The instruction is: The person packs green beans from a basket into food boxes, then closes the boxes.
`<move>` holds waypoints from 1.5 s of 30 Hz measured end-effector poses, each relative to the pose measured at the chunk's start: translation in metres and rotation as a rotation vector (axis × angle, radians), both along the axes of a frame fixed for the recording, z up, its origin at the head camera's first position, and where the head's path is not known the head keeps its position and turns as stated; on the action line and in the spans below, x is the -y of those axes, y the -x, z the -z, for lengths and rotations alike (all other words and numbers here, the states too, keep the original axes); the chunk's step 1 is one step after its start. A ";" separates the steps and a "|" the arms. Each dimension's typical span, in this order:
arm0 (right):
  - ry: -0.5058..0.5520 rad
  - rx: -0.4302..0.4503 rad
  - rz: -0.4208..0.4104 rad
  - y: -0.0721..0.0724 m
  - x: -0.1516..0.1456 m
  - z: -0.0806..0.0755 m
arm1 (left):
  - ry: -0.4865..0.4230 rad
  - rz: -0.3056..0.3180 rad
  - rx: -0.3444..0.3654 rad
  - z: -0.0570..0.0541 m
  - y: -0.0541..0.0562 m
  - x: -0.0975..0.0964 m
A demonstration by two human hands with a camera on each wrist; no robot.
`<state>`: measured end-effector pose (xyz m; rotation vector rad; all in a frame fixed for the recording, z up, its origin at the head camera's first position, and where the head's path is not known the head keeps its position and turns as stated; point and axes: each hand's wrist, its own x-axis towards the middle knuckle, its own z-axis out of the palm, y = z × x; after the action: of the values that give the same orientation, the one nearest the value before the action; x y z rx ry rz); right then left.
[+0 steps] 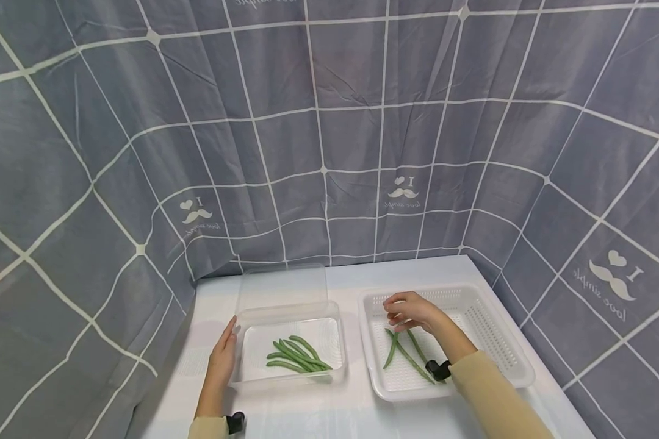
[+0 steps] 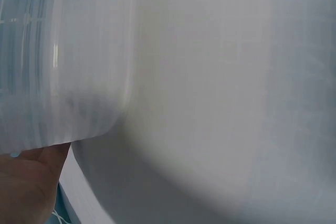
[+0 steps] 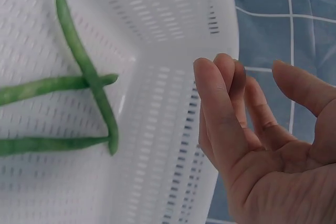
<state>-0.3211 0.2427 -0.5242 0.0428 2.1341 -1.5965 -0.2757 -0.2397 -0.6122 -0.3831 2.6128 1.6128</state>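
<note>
My left hand (image 1: 223,358) rests its fingers along the left wall of a clear plastic container (image 1: 255,338). Inside that container lies a small bunch of green beans (image 1: 296,355). In the left wrist view, the hand (image 2: 29,184) shows at the lower left, beside the container's wall (image 2: 94,72). My right hand (image 1: 412,310) hovers over a white perforated basket (image 1: 505,350), fingers bent loosely and thumb apart, holding nothing. Three green beans (image 3: 84,59) lie on the basket's floor near that hand (image 3: 262,140), one crossing the other two.
A clear flat lid (image 1: 282,283) lies behind the container on the white table (image 1: 348,341). A grey curtain (image 1: 346,140) with white grid lines surrounds the table at the back and both sides.
</note>
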 end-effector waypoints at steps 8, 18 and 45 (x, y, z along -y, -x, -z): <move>-0.068 0.021 0.019 -0.002 -0.028 0.003 | -0.008 -0.007 0.010 0.000 0.001 -0.002; -0.162 0.053 0.042 -0.005 -0.060 0.014 | 0.000 0.002 0.011 0.003 0.002 0.000; -0.505 0.165 -0.051 0.000 -0.075 0.048 | 0.003 -0.005 0.011 -0.001 0.001 0.001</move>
<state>-0.3207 0.3180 -0.5727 0.2700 2.3256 -0.9550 -0.2767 -0.2404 -0.6111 -0.3978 2.6084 1.6032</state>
